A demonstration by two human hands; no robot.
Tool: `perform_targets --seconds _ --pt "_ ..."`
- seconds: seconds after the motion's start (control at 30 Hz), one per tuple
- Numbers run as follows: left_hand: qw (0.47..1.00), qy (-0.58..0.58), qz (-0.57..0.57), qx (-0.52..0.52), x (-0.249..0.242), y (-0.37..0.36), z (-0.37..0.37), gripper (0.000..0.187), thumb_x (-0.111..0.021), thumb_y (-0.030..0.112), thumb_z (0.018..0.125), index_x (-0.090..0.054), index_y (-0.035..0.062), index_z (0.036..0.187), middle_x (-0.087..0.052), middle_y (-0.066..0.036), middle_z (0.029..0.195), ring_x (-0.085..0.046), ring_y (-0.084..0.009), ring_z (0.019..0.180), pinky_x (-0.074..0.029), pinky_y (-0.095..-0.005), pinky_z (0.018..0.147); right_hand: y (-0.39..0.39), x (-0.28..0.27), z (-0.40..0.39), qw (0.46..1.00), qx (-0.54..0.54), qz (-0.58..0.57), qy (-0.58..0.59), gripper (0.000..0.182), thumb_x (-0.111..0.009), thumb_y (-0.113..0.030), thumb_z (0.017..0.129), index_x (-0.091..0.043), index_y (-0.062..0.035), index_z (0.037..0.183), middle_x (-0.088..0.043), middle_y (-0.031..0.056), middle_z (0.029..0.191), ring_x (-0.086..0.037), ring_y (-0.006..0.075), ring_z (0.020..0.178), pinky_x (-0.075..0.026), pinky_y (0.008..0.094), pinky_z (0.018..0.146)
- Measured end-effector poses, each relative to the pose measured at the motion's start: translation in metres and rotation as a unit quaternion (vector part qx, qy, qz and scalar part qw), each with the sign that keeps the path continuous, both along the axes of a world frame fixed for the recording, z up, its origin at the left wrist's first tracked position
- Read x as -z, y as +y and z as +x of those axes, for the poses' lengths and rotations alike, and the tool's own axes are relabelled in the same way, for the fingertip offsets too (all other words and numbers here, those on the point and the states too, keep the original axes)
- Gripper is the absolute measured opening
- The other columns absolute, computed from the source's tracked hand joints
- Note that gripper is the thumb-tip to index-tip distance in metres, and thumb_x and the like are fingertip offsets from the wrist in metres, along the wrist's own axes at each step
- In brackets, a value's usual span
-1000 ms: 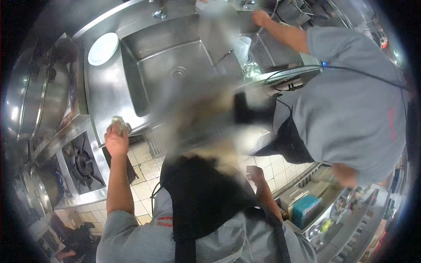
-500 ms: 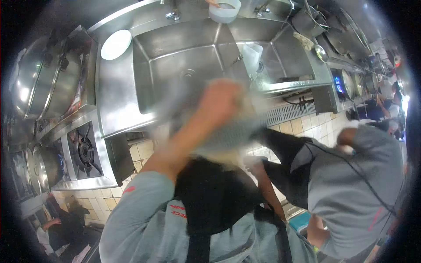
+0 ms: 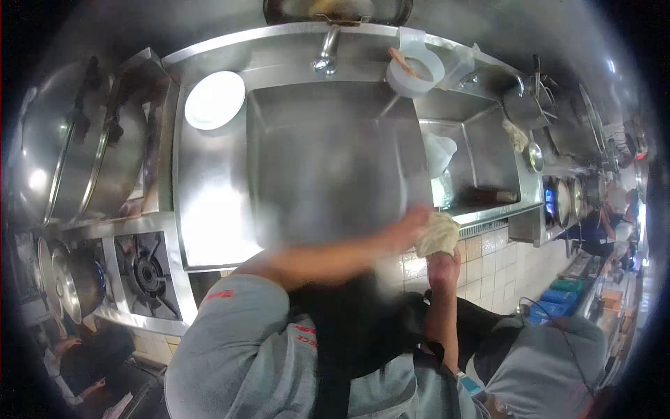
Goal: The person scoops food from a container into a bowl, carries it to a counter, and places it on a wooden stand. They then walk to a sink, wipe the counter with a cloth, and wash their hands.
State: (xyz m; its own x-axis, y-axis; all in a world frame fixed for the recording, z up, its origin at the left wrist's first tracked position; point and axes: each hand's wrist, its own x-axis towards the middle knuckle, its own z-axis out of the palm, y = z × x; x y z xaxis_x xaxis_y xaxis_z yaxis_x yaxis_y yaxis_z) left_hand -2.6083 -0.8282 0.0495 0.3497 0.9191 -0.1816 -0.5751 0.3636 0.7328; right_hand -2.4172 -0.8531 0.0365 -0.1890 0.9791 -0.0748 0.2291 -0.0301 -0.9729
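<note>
A crumpled pale cloth (image 3: 437, 235) is in front of the sink's near right edge. My right hand (image 3: 444, 269) is closed on it from below. My left hand (image 3: 413, 225) reaches across and meets the cloth's upper left side. Motion smears its fingers, so its grip cannot be told. Beyond my left forearm lies the large steel sink basin (image 3: 252, 164). A grey smear covers much of the basin, and I cannot make out whether something is there.
A white plate (image 3: 215, 100) lies on the left counter. A white container (image 3: 412, 75) stands behind the basins. A translucent jug (image 3: 439, 155) is in the smaller right basin. Left is a gas burner (image 3: 148, 274); a co-worker in grey (image 3: 551, 356) is at lower right.
My left hand has come down and right from over the sink to the cloth. My right hand has risen. The view now takes in more behind the sink, and the co-worker is lower in it.
</note>
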Motion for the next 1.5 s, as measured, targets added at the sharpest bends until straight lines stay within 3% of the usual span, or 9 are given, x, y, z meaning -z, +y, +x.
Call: perform_targets --seconds 0.1,0.27,0.37,0.47,0.6,0.93,1.1,1.27,1.5 --pt "0.985 0.159 0.066 -0.013 -0.01 0.02 -0.072 0.032 -0.052 0.015 0.088 -0.052 0.0108 0.119 -0.056 -0.003 0.11 -0.052 -0.0138 0.1 -0.043 -0.0285 0.083 0.023 -0.008 -0.036 0.941 0.04 -0.093 0.323 0.039 -0.048 -0.01 0.085 -0.044 0.0027 0.121 -0.054 0.0139 0.114 -0.052 0.0266 0.106 -0.043 0.0387 0.091" --pt "0.71 0.597 0.183 -0.325 0.112 0.146 -0.244 0.045 -0.056 0.03 0.087 -0.046 0.0098 0.126 -0.055 -0.007 0.12 -0.053 -0.0181 0.101 -0.044 -0.0308 0.083 0.065 -0.013 -0.063 0.966 0.01 -0.096 0.239 0.028 -0.047 -0.011 0.086 -0.051 0.0008 0.11 -0.056 0.0105 0.106 -0.055 0.0189 0.098 -0.044 0.0312 0.085" --pt "0.664 0.646 0.054 -0.373 0.088 0.191 -0.296 0.054 -0.06 0.032 0.084 -0.043 0.0084 0.129 -0.054 -0.013 0.119 -0.056 -0.0207 0.095 -0.047 -0.0314 0.079 0.086 -0.014 -0.073 0.993 -0.033 -0.098 0.063 0.023 -0.046 -0.008 0.083 -0.059 -0.0009 0.101 -0.059 0.0024 0.092 -0.051 0.009 0.086 -0.042 0.0242 0.077" --pt "0.83 0.492 0.02 -0.261 0.065 0.223 -0.314 0.051 -0.06 0.031 0.084 -0.045 0.0088 0.128 -0.056 -0.011 0.11 -0.058 -0.0172 0.084 -0.05 -0.0291 0.067 0.1 -0.038 -0.096 0.996 -0.051 -0.076 0.015 0.021 -0.047 -0.006 0.082 -0.059 -0.0011 0.098 -0.059 0.0013 0.09 -0.052 0.0084 0.083 -0.042 0.0237 0.075" --pt "0.811 0.454 0.196 -0.312 0.143 0.257 -0.338 0.041 -0.058 0.032 0.087 -0.049 0.0065 0.118 -0.055 -0.007 0.092 -0.054 -0.0121 0.064 -0.049 -0.0264 0.055 0.118 -0.025 -0.098 0.993 -0.069 -0.077 0.056 0.015 -0.048 -0.004 0.081 -0.058 -0.001 0.092 -0.059 0.0004 0.085 -0.052 0.0078 0.08 -0.042 0.0234 0.071" --pt "0.916 0.107 -0.127 -0.366 0.154 0.271 -0.32 0.032 -0.048 0.037 0.091 -0.05 0.0061 0.098 -0.055 -0.006 0.069 -0.052 -0.0163 0.05 -0.05 -0.0331 0.046 0.137 -0.05 -0.182 0.993 -0.097 0.04 -0.047 0.013 -0.056 -0.007 0.077 -0.058 0.0018 0.087 -0.059 0.005 0.077 -0.053 0.0103 0.075 -0.044 0.0248 0.067" --pt "0.932 0.153 -0.018 -0.327 0.054 0.182 -0.258 0.047 -0.048 0.044 0.089 -0.051 0.0022 0.111 -0.06 -0.009 0.088 -0.058 -0.0189 0.074 -0.05 -0.0352 0.066 0.153 -0.099 -0.262 0.977 -0.133 0.012 -0.165 0.018 -0.064 -0.016 0.076 -0.052 -0.0025 0.079 -0.054 0.0055 0.069 -0.054 0.0141 0.065 -0.045 0.0297 0.06" --pt "0.942 0.219 0.041 -0.251 0.102 0.116 -0.278 0.049 -0.051 0.046 0.087 -0.056 0.0041 0.112 -0.06 -0.006 0.1 -0.054 -0.0146 0.089 -0.043 -0.0297 0.078 0.191 -0.044 -0.329 0.972 -0.202 0.065 -0.099 0.027 -0.065 -0.026 0.079 -0.057 -0.001 0.083 -0.06 0.0124 0.076 -0.059 0.0216 0.07 -0.047 0.0348 0.065" --pt "0.808 0.425 0.058 -0.405 0.076 0.074 -0.304 0.032 -0.053 0.031 0.088 -0.059 0.0033 0.103 -0.06 -0.003 0.09 -0.053 -0.0116 0.082 -0.043 -0.0268 0.074 0.206 -0.034 -0.37 0.954 -0.244 0.1 -0.141 0.025 -0.057 -0.026 0.085 -0.056 -0.0017 0.093 -0.062 0.0144 0.085 -0.06 0.0261 0.078 -0.046 0.0359 0.073"
